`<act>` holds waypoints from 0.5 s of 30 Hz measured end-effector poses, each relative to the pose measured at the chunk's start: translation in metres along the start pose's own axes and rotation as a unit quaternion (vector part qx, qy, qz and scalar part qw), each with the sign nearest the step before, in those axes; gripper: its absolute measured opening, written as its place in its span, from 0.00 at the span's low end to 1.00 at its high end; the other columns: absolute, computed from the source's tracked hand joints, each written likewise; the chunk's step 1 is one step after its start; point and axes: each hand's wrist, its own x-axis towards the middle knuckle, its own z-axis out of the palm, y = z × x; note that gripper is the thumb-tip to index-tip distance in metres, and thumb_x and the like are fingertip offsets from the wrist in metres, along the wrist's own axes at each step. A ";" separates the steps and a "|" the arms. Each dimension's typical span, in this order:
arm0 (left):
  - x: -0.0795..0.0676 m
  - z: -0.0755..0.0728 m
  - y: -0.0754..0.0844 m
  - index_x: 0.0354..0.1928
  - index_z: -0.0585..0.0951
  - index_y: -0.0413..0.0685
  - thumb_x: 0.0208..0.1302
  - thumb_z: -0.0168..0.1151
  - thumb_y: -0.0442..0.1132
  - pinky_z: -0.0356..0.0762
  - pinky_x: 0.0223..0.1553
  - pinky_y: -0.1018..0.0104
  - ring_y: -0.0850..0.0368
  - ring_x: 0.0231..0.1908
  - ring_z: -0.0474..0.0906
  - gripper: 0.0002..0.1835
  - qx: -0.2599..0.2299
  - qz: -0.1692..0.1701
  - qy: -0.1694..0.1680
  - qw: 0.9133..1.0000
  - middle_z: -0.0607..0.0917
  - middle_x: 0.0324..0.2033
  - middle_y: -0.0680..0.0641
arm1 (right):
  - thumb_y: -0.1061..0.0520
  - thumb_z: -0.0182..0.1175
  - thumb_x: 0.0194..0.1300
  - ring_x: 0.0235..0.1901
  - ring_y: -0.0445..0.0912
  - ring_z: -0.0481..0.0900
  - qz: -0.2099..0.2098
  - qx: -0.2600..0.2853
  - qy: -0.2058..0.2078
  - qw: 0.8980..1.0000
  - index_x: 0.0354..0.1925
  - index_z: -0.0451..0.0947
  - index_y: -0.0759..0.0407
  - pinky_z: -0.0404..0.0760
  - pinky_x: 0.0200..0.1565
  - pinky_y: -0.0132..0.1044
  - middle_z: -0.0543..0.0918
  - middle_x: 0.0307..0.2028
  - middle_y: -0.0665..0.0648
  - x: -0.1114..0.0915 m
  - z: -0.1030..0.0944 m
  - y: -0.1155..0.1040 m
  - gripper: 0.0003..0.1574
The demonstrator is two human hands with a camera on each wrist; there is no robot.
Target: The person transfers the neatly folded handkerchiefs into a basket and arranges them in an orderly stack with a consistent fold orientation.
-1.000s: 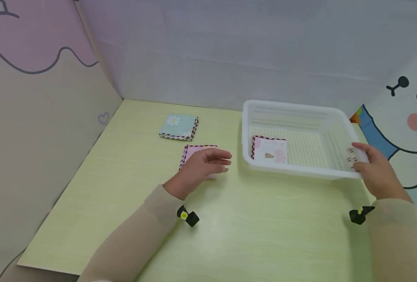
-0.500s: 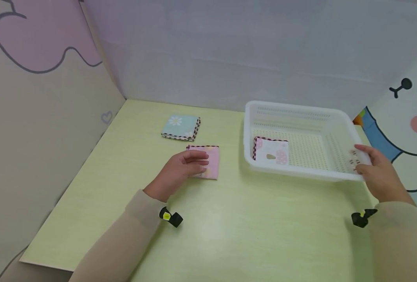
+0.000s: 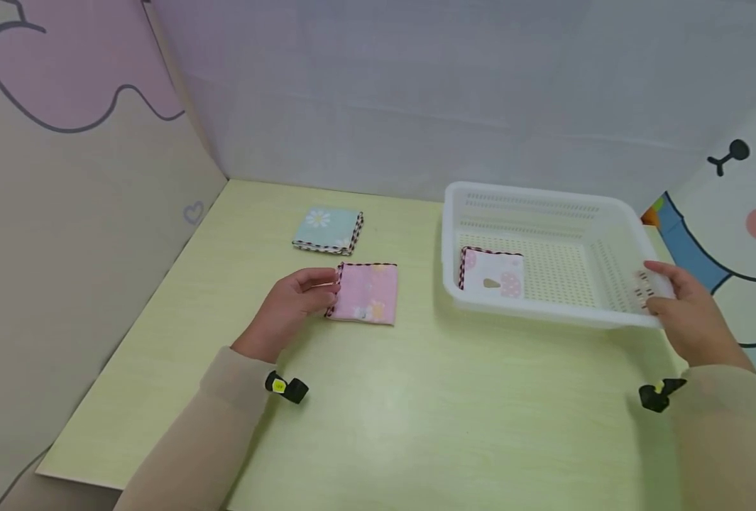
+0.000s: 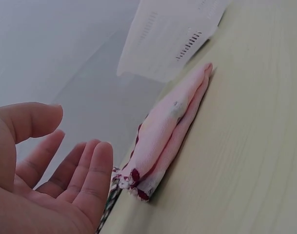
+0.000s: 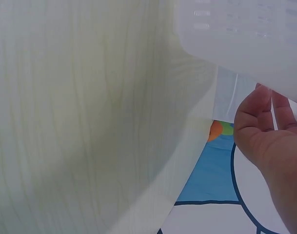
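Note:
My left hand (image 3: 288, 311) is at the left edge of a folded pink handkerchief (image 3: 370, 292) with a dark checked trim, which lies on the table. In the left wrist view its thumb and fingers are spread and loosely bent, with nothing between them, beside the trimmed corner of the cloth. At the right, my right hand (image 3: 693, 316) grips the right rim of a white plastic basket (image 3: 546, 310), thumb and fingers on either side of it. Inside the basket, toward its front left, lies a folded white handkerchief (image 3: 495, 275) with pink spots.
A folded light-blue handkerchief (image 3: 326, 228) with a daisy print lies behind the pink one. The pale yellow-green table (image 3: 429, 419) runs back to a plain wall sheet (image 3: 378, 99). Cartoon-printed panels stand left and right, the right one close beside my right hand.
My left hand has moved left across the pink handkerchief to its left edge, uncovering it. The right hand stays on the basket's rim; the view shifts slightly.

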 end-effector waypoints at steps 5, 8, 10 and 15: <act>0.002 -0.007 0.002 0.72 0.76 0.43 0.75 0.65 0.34 0.78 0.67 0.53 0.48 0.67 0.78 0.25 0.022 -0.003 0.009 1.000 0.80 0.67 0.43 | 0.60 0.45 0.80 0.69 0.72 0.59 -0.005 -0.001 0.011 1.000 0.87 0.42 0.45 0.74 0.36 0.26 0.43 0.84 0.70 -0.001 0.001 0.000 0.46; 0.001 -0.009 0.003 0.72 0.76 0.43 0.75 0.65 0.34 0.76 0.68 0.52 0.48 0.68 0.77 0.26 0.033 -0.012 0.020 0.999 0.80 0.67 0.43 | 0.60 0.45 0.80 0.69 0.72 0.58 -0.004 0.004 0.009 1.000 0.87 0.42 0.45 0.75 0.36 0.27 0.42 0.84 0.70 0.000 0.002 0.001 0.46; 0.000 -0.011 0.003 0.72 0.76 0.42 0.75 0.65 0.33 0.76 0.69 0.52 0.47 0.69 0.76 0.26 0.038 -0.018 0.025 0.999 0.79 0.68 0.42 | 0.60 0.45 0.80 0.69 0.73 0.58 -0.005 0.007 0.008 1.000 0.87 0.42 0.43 0.75 0.36 0.26 0.42 0.84 0.70 0.001 0.003 0.002 0.46; 0.001 -0.014 -0.001 0.72 0.76 0.42 0.75 0.64 0.33 0.74 0.70 0.51 0.46 0.69 0.75 0.25 0.047 -0.030 0.033 0.998 0.78 0.68 0.41 | 0.60 0.44 0.81 0.69 0.73 0.58 -0.006 0.011 0.008 1.000 0.87 0.42 0.41 0.75 0.35 0.25 0.42 0.84 0.70 0.001 0.004 0.002 0.46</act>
